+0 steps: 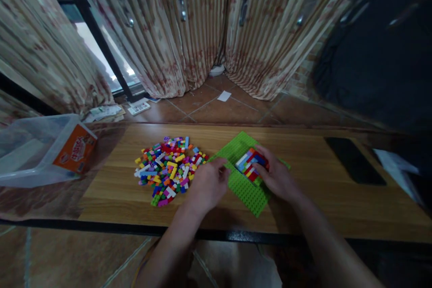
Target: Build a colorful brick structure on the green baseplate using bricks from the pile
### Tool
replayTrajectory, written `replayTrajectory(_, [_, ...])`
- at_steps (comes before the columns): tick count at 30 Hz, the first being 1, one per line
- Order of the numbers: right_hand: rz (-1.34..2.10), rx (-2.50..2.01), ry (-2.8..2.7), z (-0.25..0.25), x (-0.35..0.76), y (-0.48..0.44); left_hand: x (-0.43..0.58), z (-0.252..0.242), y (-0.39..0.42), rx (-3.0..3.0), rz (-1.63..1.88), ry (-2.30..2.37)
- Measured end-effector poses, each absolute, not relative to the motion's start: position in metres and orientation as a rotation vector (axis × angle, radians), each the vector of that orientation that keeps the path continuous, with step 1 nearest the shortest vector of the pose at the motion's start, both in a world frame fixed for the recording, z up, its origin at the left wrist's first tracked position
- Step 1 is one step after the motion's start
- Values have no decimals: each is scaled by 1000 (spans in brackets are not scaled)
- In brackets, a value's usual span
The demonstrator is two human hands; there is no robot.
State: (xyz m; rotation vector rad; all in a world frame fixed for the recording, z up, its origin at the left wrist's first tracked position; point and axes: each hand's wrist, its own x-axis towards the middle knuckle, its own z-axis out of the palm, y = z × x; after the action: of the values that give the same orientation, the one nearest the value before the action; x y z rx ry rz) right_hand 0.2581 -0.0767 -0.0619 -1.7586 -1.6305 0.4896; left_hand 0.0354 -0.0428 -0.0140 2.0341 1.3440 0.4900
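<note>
A green studded baseplate (248, 191) lies on the wooden table. On it stands a small block of stacked bricks in red, blue, white and yellow (251, 163). My right hand (278, 176) curls around the right side of that block, fingers on it. My left hand (207, 184) rests at the plate's left edge with fingers curled, touching the plate; whether it holds a brick is hidden. A loose heap of many-coloured bricks (168, 166) lies just left of my left hand.
A clear plastic tub with an orange label (50, 153) sits at the table's left end. A dark phone (354, 160) lies flat at the right. The table's front edge (216, 234) runs below my wrists. Curtains and tiled floor lie beyond.
</note>
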Motion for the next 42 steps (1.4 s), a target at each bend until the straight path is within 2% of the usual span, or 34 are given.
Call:
replayTrajectory(4, [536, -1757, -1633, -59, 258, -76, -24, -13, -9, 2030, 549, 1496])
replayTrajectory(9, [553, -1710, -1640, -58, 257, -76, -65, -15, 0, 2054, 368, 1510])
replayTrajectory(19, [549, -1684, -1679, -58, 254, -74, -20, -11, -7, 2343, 234, 1677])
replayTrajectory(32, [530, -1585, -1756, -69, 283, -77, -20, -21, -3, 2431, 177, 1698])
replayTrajectory(42, [868, -1493, -1734, -52, 268, -84, -17, -20, 0, 2389, 193, 1805])
